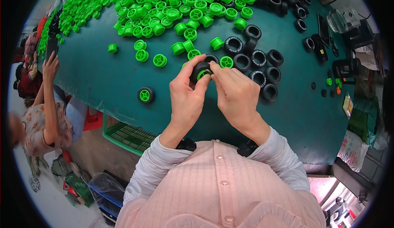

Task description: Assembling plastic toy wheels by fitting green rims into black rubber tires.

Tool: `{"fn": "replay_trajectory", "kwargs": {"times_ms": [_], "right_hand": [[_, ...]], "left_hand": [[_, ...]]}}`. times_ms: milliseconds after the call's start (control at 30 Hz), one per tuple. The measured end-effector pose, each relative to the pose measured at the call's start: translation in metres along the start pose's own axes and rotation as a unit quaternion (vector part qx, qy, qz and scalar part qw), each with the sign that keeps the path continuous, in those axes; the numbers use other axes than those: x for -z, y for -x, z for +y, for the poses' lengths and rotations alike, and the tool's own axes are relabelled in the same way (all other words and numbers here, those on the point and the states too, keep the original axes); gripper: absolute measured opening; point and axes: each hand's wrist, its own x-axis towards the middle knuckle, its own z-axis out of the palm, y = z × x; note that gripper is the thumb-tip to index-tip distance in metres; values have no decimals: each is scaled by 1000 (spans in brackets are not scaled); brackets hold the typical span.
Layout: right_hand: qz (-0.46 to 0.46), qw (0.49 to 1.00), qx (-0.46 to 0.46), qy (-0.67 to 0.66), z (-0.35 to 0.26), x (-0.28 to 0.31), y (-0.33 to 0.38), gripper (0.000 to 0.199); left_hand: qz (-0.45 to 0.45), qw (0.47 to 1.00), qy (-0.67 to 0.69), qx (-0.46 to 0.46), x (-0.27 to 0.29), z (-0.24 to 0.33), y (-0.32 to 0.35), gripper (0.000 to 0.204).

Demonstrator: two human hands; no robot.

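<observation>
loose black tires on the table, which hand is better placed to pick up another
Right, probably: the loose black tires lie close beside the right hand, farther from the left hand. Both hands are on one wheel, so either must let go first.

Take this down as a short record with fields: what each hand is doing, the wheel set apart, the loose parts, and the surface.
Left hand: gripping a round black rubber tire
Right hand: fingers pressed at the same tire
In that tire: green plastic rim, partly hidden by fingers; seating cannot be told
Set apart, left: black tire with green spoked rim inside
Beyond hands: heap of loose green plastic rims
Right: group of loose black rubber tires
Surface: dark green table
</observation>
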Motion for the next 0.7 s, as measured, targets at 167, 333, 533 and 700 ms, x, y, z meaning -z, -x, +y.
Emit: {"fn": "replay_trajectory", "kwargs": {"times_ms": [167,333,533,700], "right_hand": [[-18,999,35,36,-2,1,2,36],[-32,997,-20,-66,4,-1,3,40],[-2,997,-8,-71,5,-9,5,43],[-34,999,28,-5,4,-7,7,47]], "left_hand": [[-51,998,21,32,8,-2,-4,39],[-81,993,67,60,14,-6,-10,38],[-24,989,144,-3,3,-12,-1,35],[-78,994,52,47,13,-4,-5,33]]}}
